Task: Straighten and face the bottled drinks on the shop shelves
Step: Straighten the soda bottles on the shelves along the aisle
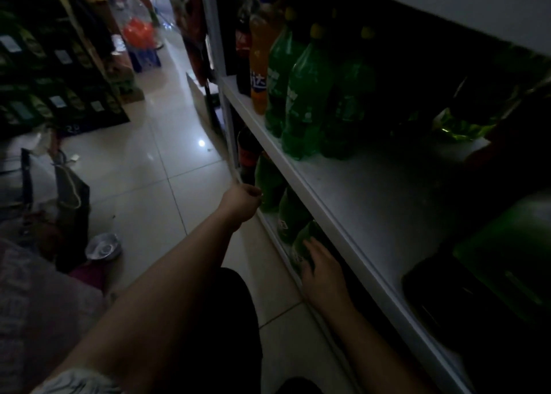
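On the low shelf stand green soda bottles in a row. My left hand (pixel 242 201) reaches to the farthest green bottle (pixel 268 182), fingers curled at its side. My right hand (pixel 320 270) grips the nearest green bottle (pixel 307 238), fingers wrapped on its body. Another green bottle (pixel 290 212) stands between them, and a dark cola bottle (pixel 247 152) behind. On the upper shelf (pixel 372 191) stand three green bottles (pixel 307 95), an orange soda bottle (pixel 260 66) and a dark cola bottle (pixel 243 54).
A green snack bag (pixel 465 122) lies at the back of the upper shelf, dark packs (pixel 492 280) at its right. A paper bag (pixel 70 203) and a foil dish (pixel 104 246) sit on the tiled aisle floor. Stocked shelving lines the aisle's left side.
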